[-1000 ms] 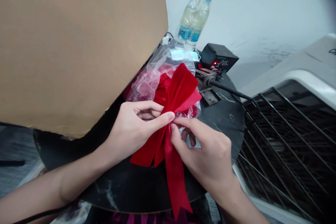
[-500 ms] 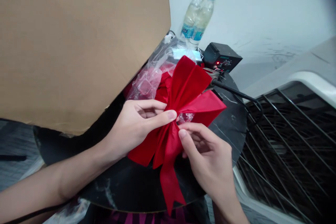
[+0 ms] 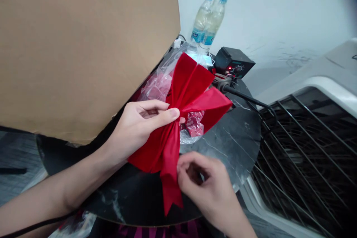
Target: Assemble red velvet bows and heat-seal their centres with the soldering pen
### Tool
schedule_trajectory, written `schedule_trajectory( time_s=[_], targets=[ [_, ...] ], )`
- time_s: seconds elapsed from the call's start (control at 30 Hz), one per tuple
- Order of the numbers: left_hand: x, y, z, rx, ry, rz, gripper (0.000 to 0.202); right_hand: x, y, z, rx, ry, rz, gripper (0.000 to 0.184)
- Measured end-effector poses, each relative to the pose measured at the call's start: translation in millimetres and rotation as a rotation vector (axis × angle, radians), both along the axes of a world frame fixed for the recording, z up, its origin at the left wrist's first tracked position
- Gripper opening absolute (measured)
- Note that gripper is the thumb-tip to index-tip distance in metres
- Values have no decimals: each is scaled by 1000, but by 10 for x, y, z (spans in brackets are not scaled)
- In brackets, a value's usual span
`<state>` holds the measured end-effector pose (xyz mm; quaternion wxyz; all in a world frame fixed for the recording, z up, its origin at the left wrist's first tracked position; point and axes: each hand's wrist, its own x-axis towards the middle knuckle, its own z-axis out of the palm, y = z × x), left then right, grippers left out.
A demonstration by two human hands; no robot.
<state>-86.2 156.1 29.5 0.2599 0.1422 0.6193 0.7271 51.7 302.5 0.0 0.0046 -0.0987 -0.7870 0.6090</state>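
Worn on the head, looking forward and down from close above a round black marble desk (image 3: 231, 134), the left hand (image 3: 134, 130) and right hand (image 3: 203, 186) near, a wall (image 3: 264, 15) beyond.

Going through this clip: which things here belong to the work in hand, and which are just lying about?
Part of the work: red velvet bow, pinched by the left hand; its ribbon tail, beside the right hand; clear plastic wrap.

Just lying about: two water bottles; black control box with a dial; cardboard sheet; wire grille.
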Motion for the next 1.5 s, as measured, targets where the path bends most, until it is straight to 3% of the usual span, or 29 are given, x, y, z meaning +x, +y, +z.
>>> schedule_trajectory(
  time_s=[0.07, 0.17, 0.33, 0.5, 0.63, 0.67, 0.73, 0.8, 0.87, 1.1, 1.4, 1.5],
  targets=[
    [-9, -5, -7, 10, 1, 12, 3, 47, 5, -10, -18, -30, 25, 15],
    [-8, 0, -13, -14, 3, 9, 6, 3, 18, 38, 6, 72, -78, 25],
    [8, 2, -15, -64, 15, 15, 14, -162, -46, 96, 64, 104, -65, 20],
    [-2, -19, -11, -27, 15, 41, 17, 39, 13, 53, 43, -86, 92, 29],
    [-24, -16, 8, -4, -20, 39, 17, 233, 258, 68, 171, -214, 324, 15],
    [-25, -10, 11, 7, -34, 37, 16, 231, 309, 83, 171, -198, 287, 13],
    [-17, 8, 10, 21, -64, 32, 14, 155, 348, 116, 121, -85, 80, 17],
    [2, 29, 3, 10, -81, 30, 14, 15, 291, 134, 50, 75, -139, 23],
    [23, 48, -6, -6, -63, 9, 13, -138, 170, 123, -30, 194, -241, 25],
    [45, 69, -35, 26, 23, -88, 3, -393, -36, 23, -226, 256, -341, 27],
    [52, 101, -99, 2, 132, -118, 7, -461, -36, 79, -232, 273, -359, 28],
    [66, 97, -113, 40, 131, -70, 30, -465, -39, 53, -235, 271, -402, 26]
  ],
)
